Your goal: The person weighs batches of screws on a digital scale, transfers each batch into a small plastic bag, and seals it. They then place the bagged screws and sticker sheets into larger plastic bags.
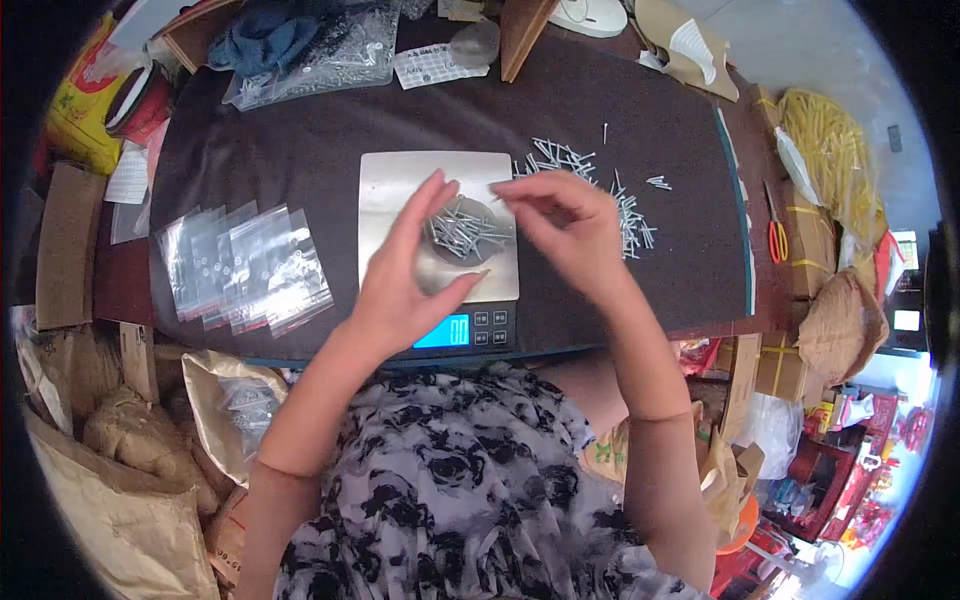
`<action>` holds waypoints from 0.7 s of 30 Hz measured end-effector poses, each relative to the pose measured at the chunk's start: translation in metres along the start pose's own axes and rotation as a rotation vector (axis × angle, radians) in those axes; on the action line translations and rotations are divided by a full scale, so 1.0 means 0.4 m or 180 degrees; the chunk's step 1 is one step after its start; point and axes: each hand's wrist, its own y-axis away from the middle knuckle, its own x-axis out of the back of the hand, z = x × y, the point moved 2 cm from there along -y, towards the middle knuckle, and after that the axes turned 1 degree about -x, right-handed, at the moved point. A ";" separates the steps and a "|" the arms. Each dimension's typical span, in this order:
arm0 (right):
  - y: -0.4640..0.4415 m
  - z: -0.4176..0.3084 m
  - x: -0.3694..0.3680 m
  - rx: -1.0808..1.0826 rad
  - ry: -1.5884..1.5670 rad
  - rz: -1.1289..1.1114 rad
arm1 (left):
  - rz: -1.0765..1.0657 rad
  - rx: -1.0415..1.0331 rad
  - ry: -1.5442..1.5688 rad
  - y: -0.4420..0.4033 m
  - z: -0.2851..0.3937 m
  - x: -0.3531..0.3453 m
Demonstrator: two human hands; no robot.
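Note:
A small round grey dish (447,250) heaped with silver screws (465,228) stands on the steel platform of a digital scale (380,185). The scale's blue display (445,331) faces me and shows zeros, partly covered by my wrist. My left hand (405,270) is curved around the dish's left side, thumb and fingers apart, holding nothing. Over the dish's right edge, my right hand (565,220) has its thumb and forefinger drawn close together; whatever is at the fingertips is too small to make out. Loose screws (632,222) are scattered on the dark cloth beyond my right hand.
Several clear zip bags (245,265) lie overlapped at left on the dark cloth (620,90). At the back are a large bag of hardware (335,75), a blue cloth (262,40) and a printed label sheet (440,65). Orange-handled scissors (777,240) lie at right.

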 end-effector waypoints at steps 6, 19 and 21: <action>0.051 0.137 0.146 -0.0582 0.0084 0.0527 | 0.0313 0.0337 -0.0975 0.114 -0.019 0.170; 0.064 0.057 0.018 0.0056 0.1110 -0.0458 | 0.0351 0.0409 -0.2049 0.269 -0.081 0.231; 0.068 0.079 -0.003 0.0357 0.1317 -0.0516 | 0.0615 0.0364 -0.1945 0.270 -0.078 0.225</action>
